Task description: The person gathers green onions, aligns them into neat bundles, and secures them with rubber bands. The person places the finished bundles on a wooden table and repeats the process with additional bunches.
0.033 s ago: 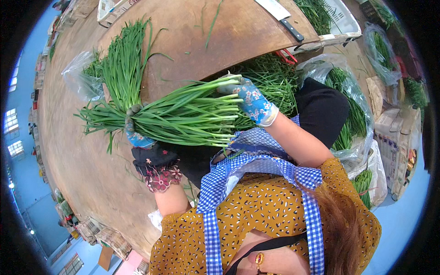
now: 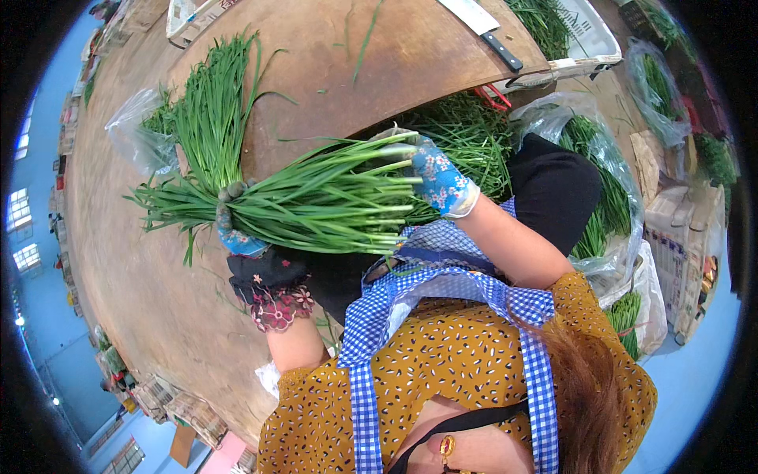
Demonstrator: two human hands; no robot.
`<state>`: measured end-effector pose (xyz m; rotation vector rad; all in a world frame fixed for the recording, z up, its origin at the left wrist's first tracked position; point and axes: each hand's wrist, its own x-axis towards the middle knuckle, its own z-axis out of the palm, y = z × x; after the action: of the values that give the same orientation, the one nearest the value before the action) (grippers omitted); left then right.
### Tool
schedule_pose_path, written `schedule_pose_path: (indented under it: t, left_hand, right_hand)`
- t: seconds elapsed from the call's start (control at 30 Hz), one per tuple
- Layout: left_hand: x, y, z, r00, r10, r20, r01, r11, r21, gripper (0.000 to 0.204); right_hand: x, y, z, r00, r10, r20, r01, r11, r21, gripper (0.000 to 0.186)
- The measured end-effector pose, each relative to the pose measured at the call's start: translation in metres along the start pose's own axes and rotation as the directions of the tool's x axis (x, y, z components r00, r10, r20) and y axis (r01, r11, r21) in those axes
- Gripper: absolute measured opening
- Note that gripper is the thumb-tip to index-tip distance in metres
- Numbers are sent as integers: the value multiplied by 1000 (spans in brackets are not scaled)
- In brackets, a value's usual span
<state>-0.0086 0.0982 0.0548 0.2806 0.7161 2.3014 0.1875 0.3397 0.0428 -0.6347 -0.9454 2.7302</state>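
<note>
A clear bag lies left of and beyond my left hand, which curls around a bunch of greens reaching to my right hand. Stalk ends partly hide it; I cannot tell its grip. Beyond it are loose greens and a knife; rightward, a stuffed bag.

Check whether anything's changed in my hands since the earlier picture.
Very little: a few pale stem ends beside the right hand look slightly shifted, too little to give a clear direction. Nothing was visibly picked up or let go. The left hand keeps its grip around the green bundle, and the black-handled cleaver lies where it was.
</note>
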Motion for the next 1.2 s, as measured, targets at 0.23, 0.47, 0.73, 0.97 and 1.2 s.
schedule_pose_path:
  t: [0.23, 0.47, 0.73, 0.97, 1.2]
  left_hand:
    - [-16, -12, 49, 964, -42, 262, 64, 995, -78, 15]
    - [-32, -20, 65, 948, -41, 315, 27, 998, 52, 17]
    - [-36, -14, 49, 919, -30, 394, 121, 970, -210, 10]
    - [-43, 30, 14, 943, -54, 329, 119, 976, -183, 23]
    - [-32, 22, -12, 962, 45, 269, 67, 917, -394, 24]
  right_hand:
    - [-26, 9, 0, 973, 44, 225, -142, 885, 444, 39]
    - [-49, 7, -17, 967, -92, 239, 44, 979, 199, 37]
    - [-59, -9, -56, 941, -159, 299, 98, 973, 207, 18]
    - [-53, -77, -119, 889, -405, -213, -360, -331, -872, 25]
    - [7, -9, 5, 818, -61, 572, 544, 406, -734, 70]
